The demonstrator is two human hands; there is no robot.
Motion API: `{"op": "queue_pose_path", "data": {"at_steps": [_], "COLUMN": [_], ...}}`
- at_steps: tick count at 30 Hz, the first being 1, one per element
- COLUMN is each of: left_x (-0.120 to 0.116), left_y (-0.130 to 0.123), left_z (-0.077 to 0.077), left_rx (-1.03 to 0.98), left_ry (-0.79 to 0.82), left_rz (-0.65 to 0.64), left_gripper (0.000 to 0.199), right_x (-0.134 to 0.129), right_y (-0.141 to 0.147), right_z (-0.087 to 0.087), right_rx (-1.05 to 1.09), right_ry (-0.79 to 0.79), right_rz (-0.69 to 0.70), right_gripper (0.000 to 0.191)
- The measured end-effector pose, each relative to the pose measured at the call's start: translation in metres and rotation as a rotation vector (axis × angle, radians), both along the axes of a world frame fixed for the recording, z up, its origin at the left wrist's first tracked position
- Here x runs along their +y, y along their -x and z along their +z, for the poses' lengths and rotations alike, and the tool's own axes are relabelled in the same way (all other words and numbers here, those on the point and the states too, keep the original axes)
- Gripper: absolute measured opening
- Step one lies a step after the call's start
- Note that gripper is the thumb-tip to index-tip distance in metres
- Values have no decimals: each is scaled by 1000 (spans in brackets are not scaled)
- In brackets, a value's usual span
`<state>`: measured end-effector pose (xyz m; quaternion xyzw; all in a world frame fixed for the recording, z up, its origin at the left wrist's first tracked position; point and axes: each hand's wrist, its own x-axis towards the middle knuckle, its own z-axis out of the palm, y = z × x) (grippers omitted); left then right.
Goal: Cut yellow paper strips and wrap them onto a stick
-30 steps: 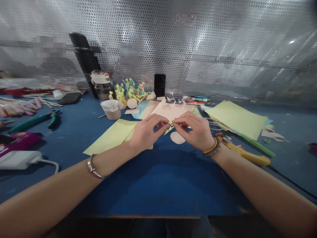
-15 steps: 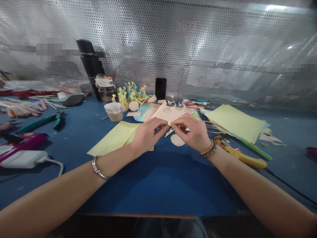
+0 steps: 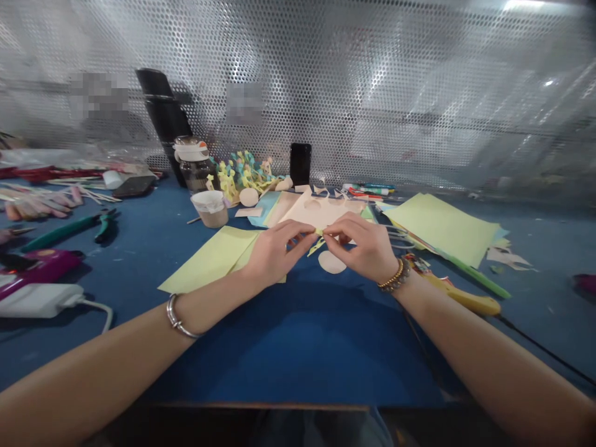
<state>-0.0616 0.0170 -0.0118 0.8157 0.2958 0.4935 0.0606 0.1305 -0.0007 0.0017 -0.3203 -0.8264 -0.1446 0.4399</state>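
Both hands meet near the middle of the blue table (image 3: 279,347). My left hand (image 3: 274,253) pinches one side of a small yellow paper piece (image 3: 319,232), fingertips closed on it. The other side of it is pinched by my right hand (image 3: 365,248). Much of the piece is hidden by the fingers. Just below lies a pale paper circle (image 3: 332,262), beside a thin yellow scrap (image 3: 316,247). Behind the hands is a pale sheet with cut-out edges (image 3: 310,210). Yellow sheets (image 3: 209,261) lie partly under my left hand and forearm.
Yellow paper stack (image 3: 442,223), green cutter (image 3: 479,278) and yellow glue gun (image 3: 475,302) lie right. Behind stand a phone (image 3: 300,163), paper cup (image 3: 210,208), bottle (image 3: 193,166) and black flask (image 3: 162,118). Teal pliers (image 3: 65,233) and a white charger (image 3: 40,300) are left.
The view has shifted slightly, so objects at the left appear a little further left. Both hands keep their pinch on the small yellow piece, with hardly any movement.
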Motion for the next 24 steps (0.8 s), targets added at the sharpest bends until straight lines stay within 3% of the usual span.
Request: {"op": "queue_pose_path", "data": {"at_steps": [8, 17, 24], "left_x": [-3, -3, 1], "left_y": [-7, -7, -3], "left_z": [2, 1, 0], "left_rx": [-130, -30, 47], "left_ry": [238, 246, 149], "left_rz": [-102, -93, -96], "left_gripper": [13, 17, 19], "right_x": [-4, -2, -7], "right_y": [-4, -10, -12], "right_z": [2, 0, 0], "right_rx": [40, -77, -106], "right_ry": [28, -15, -39], "right_rz": [-32, -24, -77], "right_gripper": [9, 14, 15]}}
